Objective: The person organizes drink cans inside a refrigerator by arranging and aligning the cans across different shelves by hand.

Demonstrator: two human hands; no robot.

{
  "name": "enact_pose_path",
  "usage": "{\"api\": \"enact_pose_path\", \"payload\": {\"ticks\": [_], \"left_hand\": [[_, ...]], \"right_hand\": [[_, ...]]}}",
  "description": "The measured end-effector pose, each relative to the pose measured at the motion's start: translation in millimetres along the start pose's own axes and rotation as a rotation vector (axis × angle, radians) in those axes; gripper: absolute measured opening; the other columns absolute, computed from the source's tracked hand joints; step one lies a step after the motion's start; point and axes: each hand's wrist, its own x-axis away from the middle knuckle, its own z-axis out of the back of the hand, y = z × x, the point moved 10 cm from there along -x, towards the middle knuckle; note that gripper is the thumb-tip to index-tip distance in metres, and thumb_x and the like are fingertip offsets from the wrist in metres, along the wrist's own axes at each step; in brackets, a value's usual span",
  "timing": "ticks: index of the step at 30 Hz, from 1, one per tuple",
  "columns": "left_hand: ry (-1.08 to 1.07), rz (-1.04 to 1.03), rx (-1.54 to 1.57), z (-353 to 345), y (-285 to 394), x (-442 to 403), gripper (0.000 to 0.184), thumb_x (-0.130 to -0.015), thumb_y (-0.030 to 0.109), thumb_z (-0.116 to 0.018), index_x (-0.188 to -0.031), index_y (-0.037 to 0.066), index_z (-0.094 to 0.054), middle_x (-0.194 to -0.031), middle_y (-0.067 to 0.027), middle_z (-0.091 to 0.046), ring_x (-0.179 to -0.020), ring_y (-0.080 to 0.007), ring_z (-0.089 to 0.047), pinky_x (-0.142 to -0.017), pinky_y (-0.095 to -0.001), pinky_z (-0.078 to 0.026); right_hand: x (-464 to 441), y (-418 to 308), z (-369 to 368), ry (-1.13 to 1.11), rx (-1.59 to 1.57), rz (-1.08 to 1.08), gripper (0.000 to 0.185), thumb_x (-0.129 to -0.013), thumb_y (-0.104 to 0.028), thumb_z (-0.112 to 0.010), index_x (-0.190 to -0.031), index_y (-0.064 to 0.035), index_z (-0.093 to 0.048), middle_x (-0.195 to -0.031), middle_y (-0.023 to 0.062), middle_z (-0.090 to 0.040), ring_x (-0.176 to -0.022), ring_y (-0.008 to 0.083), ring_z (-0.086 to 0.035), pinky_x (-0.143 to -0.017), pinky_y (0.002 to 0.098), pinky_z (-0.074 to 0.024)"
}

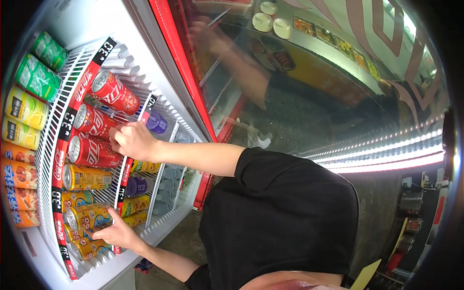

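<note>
The camera sees the scene turned sideways, with shelf tops toward the left. My right hand (129, 140) is closed at the lower end of a red cola can (92, 120); the fingertips are partly hidden. Another red cola can (92, 151) lies against its fingers, and a third red can (116, 93) stands to the other side. My left hand (115, 233) has its thumb and index finger around the lower part of an orange-yellow can (87, 216). More yellow cans (89, 249) stand beside it on the same shelf.
The fridge's white wire shelf (72, 92) above holds green cans (38, 77), yellow cans (26, 106) and orange cans (19, 186). Purple-capped bottles (155, 122) sit one shelf down. The red-framed glass door (193, 92) stands swung out, reflecting an arm.
</note>
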Motion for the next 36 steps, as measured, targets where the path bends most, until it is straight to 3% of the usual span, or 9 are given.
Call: {"api": "enact_pose_path", "payload": {"ticks": [8,36], "left_hand": [[0.032,-0.042,0.057,8.8,20.8,1.9,0.098,-0.084,0.047,-0.081,-0.146,-0.007,-0.028,-0.120,-0.0371,-0.061,-0.103,-0.0535,-0.063,-0.084,-0.0587,-0.052],[-0.008,-0.011,0.069,7.4,20.1,3.6,0.095,-0.086,0.041,-0.079,-0.147,-0.007,-0.024,-0.117,-0.0383,-0.062,-0.098,-0.0543,-0.064,-0.079,-0.0596,-0.055]], "right_hand": [[-2.0,-1.6,3.0,-0.003,-0.009,0.000,0.018,-0.075,-0.011,-0.073,-0.078,-0.0064,-0.056,-0.063,0.0091,-0.062,-0.056,0.0308,-0.065,-0.049,0.0425,-0.0511],[-1.3,2.3,-1.0,-0.003,-0.062,-0.021,0.018,-0.075,-0.013,-0.074,-0.081,-0.0061,-0.059,-0.068,0.0106,-0.065,-0.061,0.0328,-0.066,-0.054,0.0445,-0.0519]]}}
